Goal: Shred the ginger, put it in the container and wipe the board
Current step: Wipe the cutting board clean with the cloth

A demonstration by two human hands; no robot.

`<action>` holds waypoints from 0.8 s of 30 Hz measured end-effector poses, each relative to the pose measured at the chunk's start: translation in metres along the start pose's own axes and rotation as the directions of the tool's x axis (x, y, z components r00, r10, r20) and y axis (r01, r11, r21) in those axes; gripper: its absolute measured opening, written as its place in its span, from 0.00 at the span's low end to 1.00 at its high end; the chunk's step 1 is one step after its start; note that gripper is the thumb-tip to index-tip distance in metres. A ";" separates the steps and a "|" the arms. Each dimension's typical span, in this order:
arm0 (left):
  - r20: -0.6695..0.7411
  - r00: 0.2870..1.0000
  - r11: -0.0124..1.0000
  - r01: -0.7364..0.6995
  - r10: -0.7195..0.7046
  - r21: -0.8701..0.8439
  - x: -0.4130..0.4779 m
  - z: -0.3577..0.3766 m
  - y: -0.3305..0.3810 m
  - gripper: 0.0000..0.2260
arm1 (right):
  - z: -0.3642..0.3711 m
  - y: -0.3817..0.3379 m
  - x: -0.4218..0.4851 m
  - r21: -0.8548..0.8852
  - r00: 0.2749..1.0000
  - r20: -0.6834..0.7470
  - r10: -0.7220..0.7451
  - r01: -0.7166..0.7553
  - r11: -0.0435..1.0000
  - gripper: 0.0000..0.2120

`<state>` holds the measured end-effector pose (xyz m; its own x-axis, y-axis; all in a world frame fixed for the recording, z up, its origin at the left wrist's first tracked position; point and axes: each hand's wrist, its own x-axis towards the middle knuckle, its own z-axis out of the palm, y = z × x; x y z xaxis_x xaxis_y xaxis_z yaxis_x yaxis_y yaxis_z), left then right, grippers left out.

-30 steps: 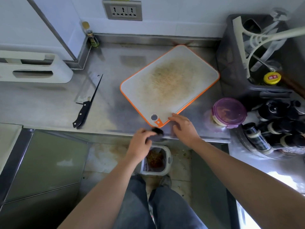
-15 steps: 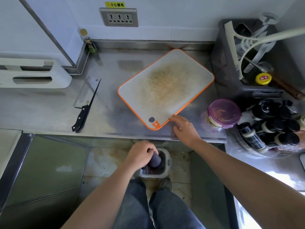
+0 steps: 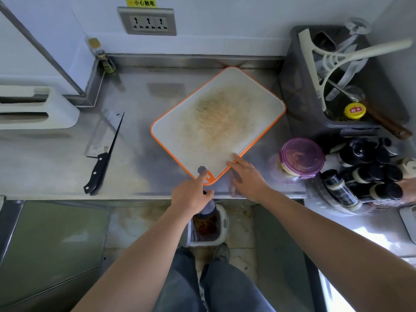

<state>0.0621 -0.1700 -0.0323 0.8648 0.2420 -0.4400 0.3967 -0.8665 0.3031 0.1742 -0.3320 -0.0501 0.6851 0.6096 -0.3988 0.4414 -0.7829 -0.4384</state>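
left hand point(image 3: 191, 197) gripping cloth point(image 3: 208, 209), right hand point(image 3: 247, 179) touching board point(image 3: 218, 122)

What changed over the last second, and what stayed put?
The left hand, gripping the dark cloth, dipped over the floor bin and returned to the near corner of the cutting board, index finger out. The right hand stayed on its edge; knife and lidded container unmoved.

Knife point(image 3: 99, 163) L of board point(image 3: 216, 122); container point(image 3: 301, 157) R; bin point(image 3: 224, 226) below counter point(image 3: 139, 143) edge.

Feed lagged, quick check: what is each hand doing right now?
Left hand: grips a dark grey cloth, index finger out toward the orange-rimmed white plastic cutting board.
Right hand: open, resting on that board's near edge.
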 end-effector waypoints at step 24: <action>-0.179 0.983 0.918 0.032 0.043 0.395 -0.024 -0.022 -0.093 0.19 | -0.003 -0.037 0.024 -0.308 0.996 -0.079 -0.051 0.024 0.951 0.16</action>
<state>0.0110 -0.0862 -0.0314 0.9222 0.2791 -0.2678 0.2703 -0.9602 -0.0701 0.1763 -0.2887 -0.0418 0.7053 0.6367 -0.3116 0.6146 -0.7683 -0.1789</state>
